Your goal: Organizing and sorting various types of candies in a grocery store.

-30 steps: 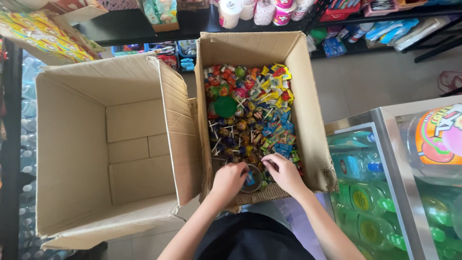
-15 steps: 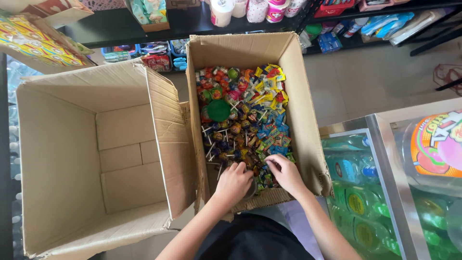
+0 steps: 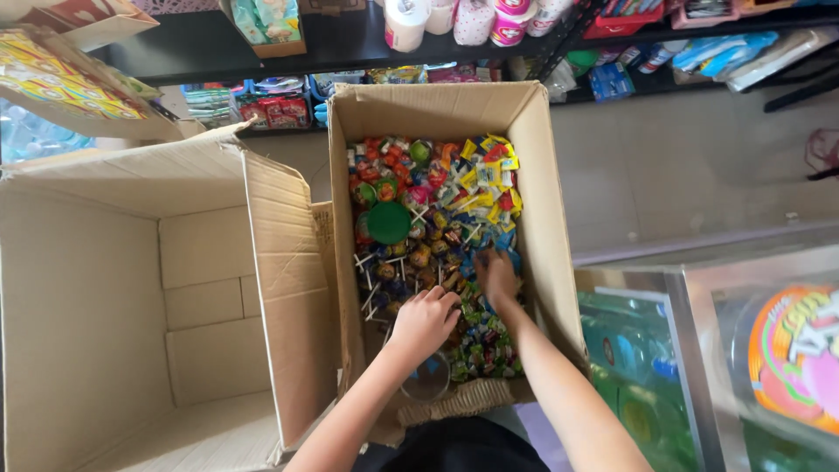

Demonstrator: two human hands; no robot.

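An empty cardboard box stands open on the left, just beside a narrower carton packed with wrapped sweets and lollipops — a green lid lies among them. The left hand rests curled on the sweets; the right hand digs in, fingers buried — grip unclear.

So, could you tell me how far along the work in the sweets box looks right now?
Nothing looks finished: the large box beside it shows only bare cardboard inside. In hand: the left hand and right hand both reach among the lollipops in the sweets box. Left: that box remains heaped with wrapped sweets.
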